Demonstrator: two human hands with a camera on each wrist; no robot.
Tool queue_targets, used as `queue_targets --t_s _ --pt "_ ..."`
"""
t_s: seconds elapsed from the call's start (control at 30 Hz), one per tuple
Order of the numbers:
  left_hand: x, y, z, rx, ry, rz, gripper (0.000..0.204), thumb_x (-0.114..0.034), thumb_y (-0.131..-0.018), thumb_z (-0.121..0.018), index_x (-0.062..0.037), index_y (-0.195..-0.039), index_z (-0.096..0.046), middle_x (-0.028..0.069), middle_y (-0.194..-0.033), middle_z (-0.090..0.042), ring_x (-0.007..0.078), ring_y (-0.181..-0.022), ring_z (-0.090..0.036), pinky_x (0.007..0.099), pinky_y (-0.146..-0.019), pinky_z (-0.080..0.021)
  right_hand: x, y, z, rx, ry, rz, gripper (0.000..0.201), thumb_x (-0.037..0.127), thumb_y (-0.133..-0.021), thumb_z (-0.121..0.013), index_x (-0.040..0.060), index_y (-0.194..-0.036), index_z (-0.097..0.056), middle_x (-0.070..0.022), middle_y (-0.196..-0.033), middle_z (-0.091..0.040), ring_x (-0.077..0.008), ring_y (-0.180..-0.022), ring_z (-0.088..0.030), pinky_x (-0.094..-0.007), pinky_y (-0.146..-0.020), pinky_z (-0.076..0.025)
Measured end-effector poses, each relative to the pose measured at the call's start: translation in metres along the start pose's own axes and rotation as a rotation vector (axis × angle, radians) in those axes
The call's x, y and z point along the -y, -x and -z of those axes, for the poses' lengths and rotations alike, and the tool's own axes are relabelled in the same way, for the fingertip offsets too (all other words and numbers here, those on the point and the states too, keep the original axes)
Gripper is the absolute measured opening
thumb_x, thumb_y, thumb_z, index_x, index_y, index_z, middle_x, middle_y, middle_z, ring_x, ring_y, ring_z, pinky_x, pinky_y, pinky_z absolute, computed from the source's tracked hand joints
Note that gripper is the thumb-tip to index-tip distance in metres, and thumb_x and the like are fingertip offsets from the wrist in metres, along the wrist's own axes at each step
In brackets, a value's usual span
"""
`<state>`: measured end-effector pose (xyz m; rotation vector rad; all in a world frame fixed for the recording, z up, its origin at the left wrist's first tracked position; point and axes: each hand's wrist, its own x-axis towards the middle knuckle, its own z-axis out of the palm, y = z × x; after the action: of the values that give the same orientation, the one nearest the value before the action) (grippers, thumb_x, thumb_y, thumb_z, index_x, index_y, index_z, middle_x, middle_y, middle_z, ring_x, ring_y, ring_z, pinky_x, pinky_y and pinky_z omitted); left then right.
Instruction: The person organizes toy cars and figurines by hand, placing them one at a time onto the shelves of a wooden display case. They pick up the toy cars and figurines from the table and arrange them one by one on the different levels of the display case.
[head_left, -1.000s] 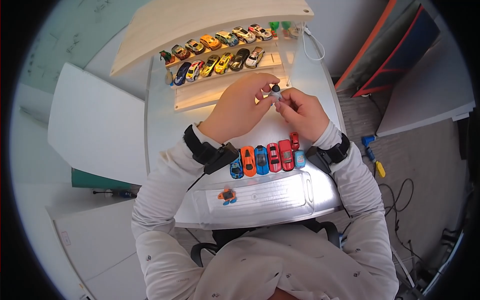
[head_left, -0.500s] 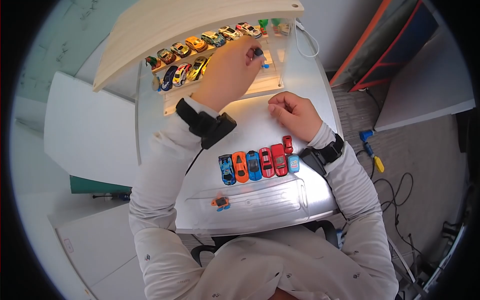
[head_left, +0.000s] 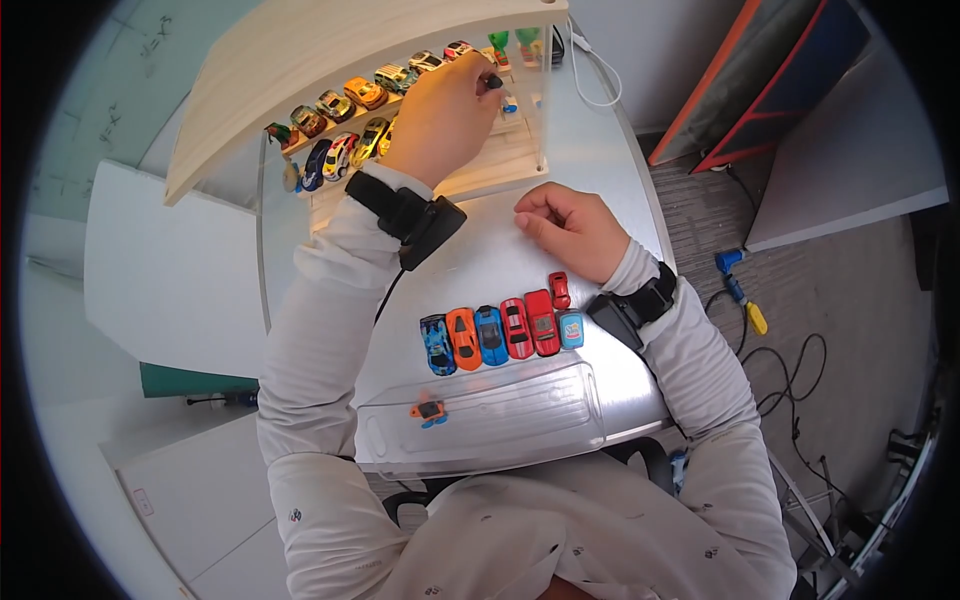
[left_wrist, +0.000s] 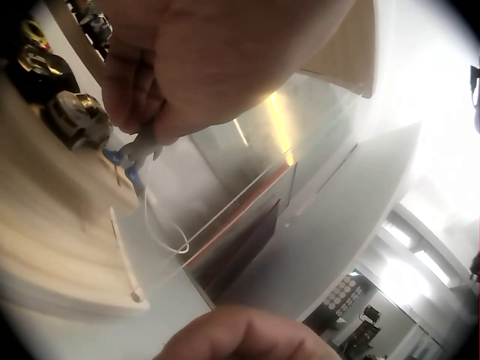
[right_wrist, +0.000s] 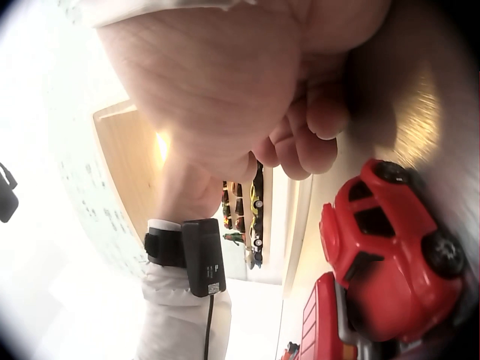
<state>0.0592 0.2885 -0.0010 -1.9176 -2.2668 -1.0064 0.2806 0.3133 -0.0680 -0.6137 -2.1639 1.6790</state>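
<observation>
My left hand (head_left: 440, 125) reaches into the lit wooden display shelf (head_left: 500, 165) and pinches a small figure (head_left: 494, 82) with a black top. The left wrist view shows its grey body (left_wrist: 140, 148) below my fingers, with blue feet close to the shelf's wood, beside a toy car (left_wrist: 79, 120). Whether the feet touch the wood I cannot tell. My right hand (head_left: 580, 235) is low over the table in front of the shelf, fingers loosely curled and holding nothing. In the right wrist view a small red car (right_wrist: 397, 262) lies near that hand.
Toy cars (head_left: 365, 92) stand in two rows on the shelf, with a green figure (head_left: 499, 45) at the upper row's right end. Nearer the body, several cars (head_left: 488, 335) line up behind a clear tray (head_left: 520, 410) holding an orange figure (head_left: 428, 410).
My left hand has carried the small figure from between both hands up and away to the shelf's right part. My right hand has let go of it and stays over the table.
</observation>
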Motion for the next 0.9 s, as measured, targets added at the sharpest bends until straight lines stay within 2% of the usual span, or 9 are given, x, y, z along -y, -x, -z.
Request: queue_targets --t_s 0.27,0.9 --pt "-0.0016 -0.002 -0.0005 0.02 -0.007 0.047 0.028 -0.023 -0.091 -0.072 -0.0019 -0.109 -0.067 0.0141 -0.093 -0.075 0.0289 -0.087 -0.073 0.0387 -0.079 -0.056 -0.0009 0.0004 -0.0003 0.006 -0.007 0.014 0.02 0.018 -0.098 -0.069 0.0009 -0.109 -0.068 0.0002 -0.085 -0.067 -0.0053 -0.075 -0.056 -0.0229 -0.067 -0.048" --pt "-0.0012 -0.0029 -0.0021 -0.026 -0.014 0.014 0.029 -0.02 -0.092 -0.068 -0.0051 -0.116 -0.064 0.013 -0.091 -0.074 0.0313 -0.085 -0.072 0.0414 -0.078 -0.055 -0.0003 0.0009 0.0006 0.027 -0.002 0.015 0.021 0.016 -0.098 -0.069 -0.0012 -0.11 -0.066 -0.0021 -0.09 -0.069 -0.0068 -0.079 -0.06 -0.0238 -0.072 -0.05"
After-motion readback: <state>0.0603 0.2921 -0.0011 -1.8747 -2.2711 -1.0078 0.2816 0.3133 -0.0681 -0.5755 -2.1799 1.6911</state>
